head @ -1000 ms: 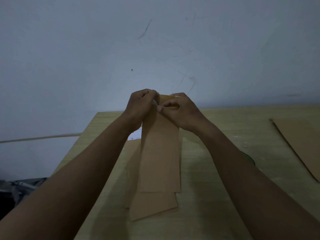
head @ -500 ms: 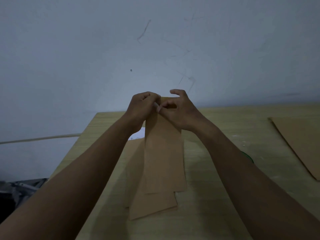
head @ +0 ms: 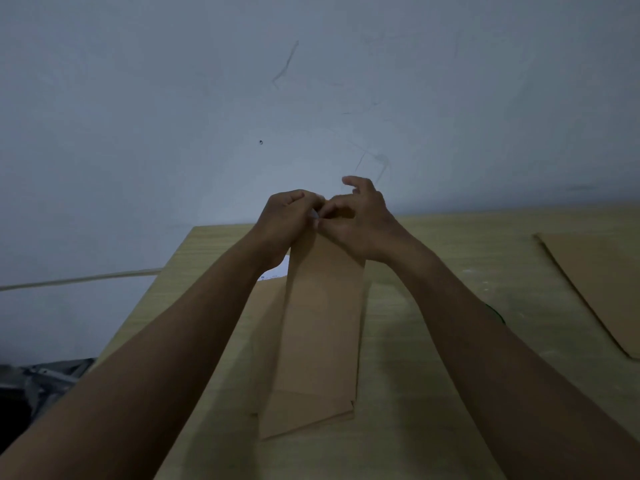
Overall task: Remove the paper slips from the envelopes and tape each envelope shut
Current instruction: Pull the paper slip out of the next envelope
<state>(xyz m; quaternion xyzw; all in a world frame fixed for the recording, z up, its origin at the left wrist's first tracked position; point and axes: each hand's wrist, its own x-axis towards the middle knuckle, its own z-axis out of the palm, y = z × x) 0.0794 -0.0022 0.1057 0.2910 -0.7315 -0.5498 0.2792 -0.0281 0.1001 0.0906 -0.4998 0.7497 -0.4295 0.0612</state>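
Note:
A long brown envelope (head: 323, 317) is held upright over the table, its lower end near a stack of brown envelopes (head: 304, 419) lying flat. My left hand (head: 289, 220) pinches the envelope's top left corner. My right hand (head: 360, 220) pinches the top edge beside it, with the index finger lifted off. The top opening is hidden behind my fingers. A white paper slip (head: 275, 270) peeks out on the table behind my left wrist.
The wooden table (head: 433, 341) ends at a pale wall behind and at its left edge. More brown envelopes (head: 602, 289) lie at the right. A green object (head: 496, 315) shows just behind my right forearm. Dark clutter (head: 38, 379) sits low on the left.
The held envelope has shifted slightly right and lower. My right hand's index finger has lifted off the top edge, and both hands sit closer together.

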